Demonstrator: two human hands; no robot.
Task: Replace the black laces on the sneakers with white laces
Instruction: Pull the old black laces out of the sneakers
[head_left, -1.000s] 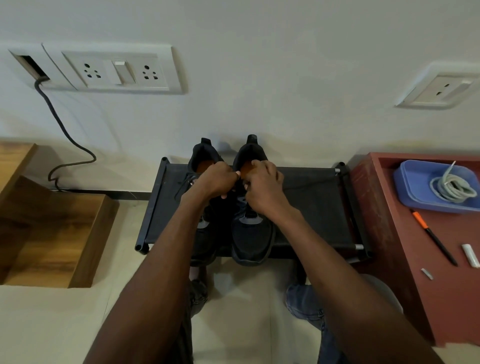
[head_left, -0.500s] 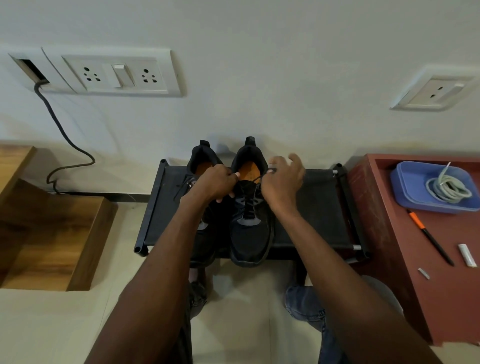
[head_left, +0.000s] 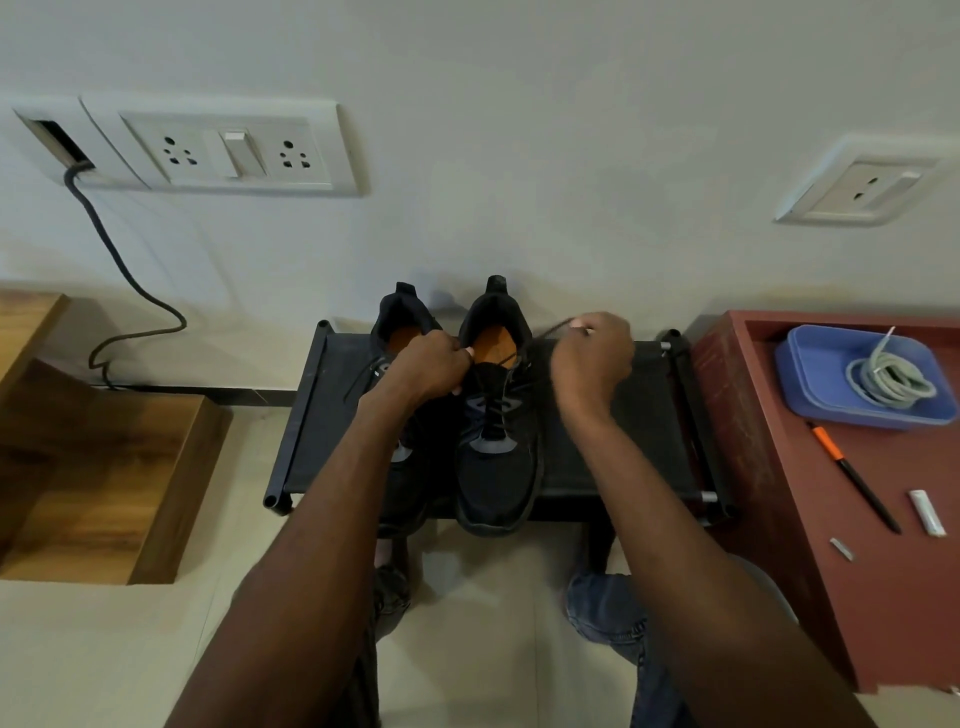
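Two sneakers side by side on a black rack, heels to the wall, toes at the near edge: openings kept within reach for unlacing. Left hand curled at the right sneaker's collar, apparently steadying it; what the grip holds, hidden. Right hand raised over the rack's far edge, wrist bent, grip pinched shut on the black lace, strand taut from the top eyelets. White laces coiled in a blue tray at the far right corner of the red desk, untouched.
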